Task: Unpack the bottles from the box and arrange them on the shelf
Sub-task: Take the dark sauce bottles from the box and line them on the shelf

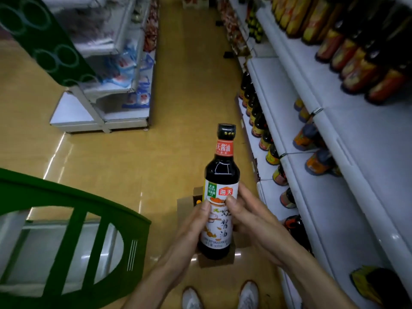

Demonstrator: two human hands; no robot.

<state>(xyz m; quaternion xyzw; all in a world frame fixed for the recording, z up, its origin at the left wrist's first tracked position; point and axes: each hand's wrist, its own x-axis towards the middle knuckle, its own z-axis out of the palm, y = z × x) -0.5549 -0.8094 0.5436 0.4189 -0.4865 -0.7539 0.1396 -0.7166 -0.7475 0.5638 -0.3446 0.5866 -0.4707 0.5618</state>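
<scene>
I hold a dark soy sauce bottle [220, 190] with a black cap and a white label upright in front of me, above the floor. My left hand [196, 221] grips its label from the left, thumb on the front. My right hand [249, 215] grips it from the right, thumb across the label. A brown cardboard box [186, 202] sits on the floor behind and below the bottle, mostly hidden by it and my hands. The white shelf [334, 197] runs along my right side, with rows of dark bottles [258, 123] on its lower tiers.
More bottles [361, 70] with red and yellow labels fill the upper right shelf. A green-framed freezer cabinet [73, 239] stands at my left. Another shelf unit [111, 85] with packaged goods stands across the yellow-floored aisle. My white shoes [220, 296] show at the bottom.
</scene>
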